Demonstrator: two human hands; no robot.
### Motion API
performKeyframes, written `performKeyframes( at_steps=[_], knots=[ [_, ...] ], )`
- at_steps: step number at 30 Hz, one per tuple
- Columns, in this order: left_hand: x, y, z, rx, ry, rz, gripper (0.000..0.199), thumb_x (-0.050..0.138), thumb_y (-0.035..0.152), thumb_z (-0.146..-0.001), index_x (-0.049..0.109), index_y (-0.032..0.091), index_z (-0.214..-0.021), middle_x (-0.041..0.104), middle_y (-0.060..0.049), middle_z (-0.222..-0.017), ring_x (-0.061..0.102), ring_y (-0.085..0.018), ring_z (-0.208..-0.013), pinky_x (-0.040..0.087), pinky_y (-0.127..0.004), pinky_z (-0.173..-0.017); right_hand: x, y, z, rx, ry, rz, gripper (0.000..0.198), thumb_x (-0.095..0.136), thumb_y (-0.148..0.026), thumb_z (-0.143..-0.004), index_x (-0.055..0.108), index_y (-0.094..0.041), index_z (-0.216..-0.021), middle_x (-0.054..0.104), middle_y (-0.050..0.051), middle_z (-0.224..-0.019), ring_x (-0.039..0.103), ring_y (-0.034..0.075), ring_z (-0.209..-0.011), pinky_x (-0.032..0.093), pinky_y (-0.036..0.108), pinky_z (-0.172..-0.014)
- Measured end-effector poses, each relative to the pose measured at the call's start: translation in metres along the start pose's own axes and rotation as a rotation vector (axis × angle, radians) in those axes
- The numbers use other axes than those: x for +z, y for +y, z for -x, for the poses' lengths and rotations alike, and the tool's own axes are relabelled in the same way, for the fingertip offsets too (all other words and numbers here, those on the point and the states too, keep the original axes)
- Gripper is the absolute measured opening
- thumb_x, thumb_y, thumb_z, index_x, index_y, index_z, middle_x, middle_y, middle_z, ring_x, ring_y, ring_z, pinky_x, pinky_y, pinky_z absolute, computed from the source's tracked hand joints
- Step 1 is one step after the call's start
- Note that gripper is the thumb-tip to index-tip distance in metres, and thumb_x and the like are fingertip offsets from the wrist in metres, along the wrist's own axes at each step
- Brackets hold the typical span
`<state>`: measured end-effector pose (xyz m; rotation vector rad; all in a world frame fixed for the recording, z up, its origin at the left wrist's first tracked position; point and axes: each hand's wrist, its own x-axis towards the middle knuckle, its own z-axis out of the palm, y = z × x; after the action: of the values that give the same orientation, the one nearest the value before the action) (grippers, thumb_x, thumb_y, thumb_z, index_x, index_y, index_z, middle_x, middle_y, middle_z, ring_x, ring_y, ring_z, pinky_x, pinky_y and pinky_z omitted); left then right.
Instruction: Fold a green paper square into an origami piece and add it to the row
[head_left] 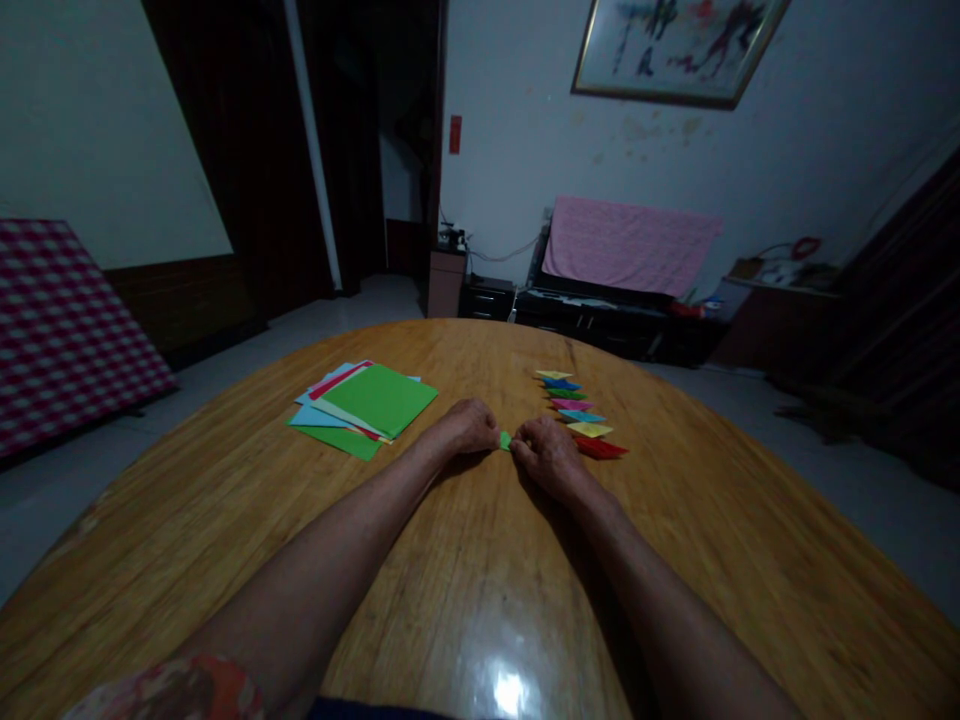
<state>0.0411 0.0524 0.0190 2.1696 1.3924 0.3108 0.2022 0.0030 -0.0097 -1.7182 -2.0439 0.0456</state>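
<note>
Between my two hands is a small piece of folded green paper (505, 441), mostly covered by the fingers. My left hand (471, 427) pinches its left end, with the fingers curled in. From the other side my right hand (547, 455) closes on the right end. Both hands rest low over the wooden table (450, 560). Just beyond my right hand lies a red folded paper shape (600, 448), the nearest of a row of several in yellow, blue, green, pink and red. How the green paper is folded under the fingers is hidden.
Left of my hands lies a loose stack of coloured paper sheets (382, 398), green on top. Past the round table's far edge stand a pink cloth (630, 245) over a dark cabinet and a small stand (448, 283). A checkered cloth (67, 330) hangs at the left.
</note>
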Motion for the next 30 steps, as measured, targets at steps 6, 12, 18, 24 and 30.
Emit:
performKeyframes(
  at_steps=[6,12,18,24,30],
  knots=[
    [0.002,0.000,0.001,-0.026,-0.019,-0.001,0.022,0.056,0.032,-0.069,0.068,0.014,-0.065,0.051,0.002,-0.050,0.045,-0.010,-0.049,0.031,-0.022,-0.047,0.001,-0.003,0.004,0.013,0.010,0.023,0.013,0.050,-0.019,-0.084,0.061,-0.013,-0.080,0.056,0.007,-0.083,0.048,0.016,-0.075,0.033,0.025,-0.066],
    [0.008,-0.010,-0.007,0.055,0.071,-0.027,0.026,0.060,0.036,-0.067,0.071,0.016,-0.078,0.061,-0.001,-0.064,0.052,-0.014,-0.060,0.033,-0.023,-0.052,-0.003,0.004,0.003,-0.016,-0.029,-0.102,0.020,0.048,-0.013,-0.079,0.065,-0.016,-0.088,0.061,0.005,-0.087,0.052,0.017,-0.085,0.037,0.026,-0.074],
    [0.009,-0.013,-0.012,0.164,0.060,-0.052,0.029,0.059,0.032,-0.069,0.072,0.015,-0.089,0.067,-0.006,-0.075,0.056,-0.016,-0.066,0.035,-0.023,-0.056,-0.005,-0.001,0.003,-0.008,-0.009,-0.063,0.008,0.055,-0.020,-0.074,0.062,-0.015,-0.073,0.056,0.004,-0.078,0.050,0.016,-0.074,0.035,0.025,-0.065],
    [0.001,-0.001,-0.001,0.092,0.026,-0.068,0.023,0.061,0.028,-0.066,0.071,0.015,-0.081,0.065,-0.004,-0.068,0.054,-0.014,-0.061,0.034,-0.022,-0.052,0.001,-0.004,0.005,-0.029,0.037,-0.127,0.004,0.053,-0.018,-0.075,0.057,-0.016,-0.075,0.056,0.003,-0.083,0.052,0.015,-0.076,0.037,0.025,-0.068],
    [0.005,-0.012,-0.004,0.092,0.020,0.149,0.011,0.062,0.025,-0.062,0.064,0.016,-0.069,0.056,0.002,-0.057,0.048,-0.010,-0.054,0.030,-0.021,-0.048,0.005,-0.002,0.006,0.001,0.062,-0.188,0.011,0.051,-0.017,-0.074,0.058,-0.018,-0.082,0.062,0.004,-0.083,0.057,0.017,-0.077,0.040,0.027,-0.069]
  ],
)
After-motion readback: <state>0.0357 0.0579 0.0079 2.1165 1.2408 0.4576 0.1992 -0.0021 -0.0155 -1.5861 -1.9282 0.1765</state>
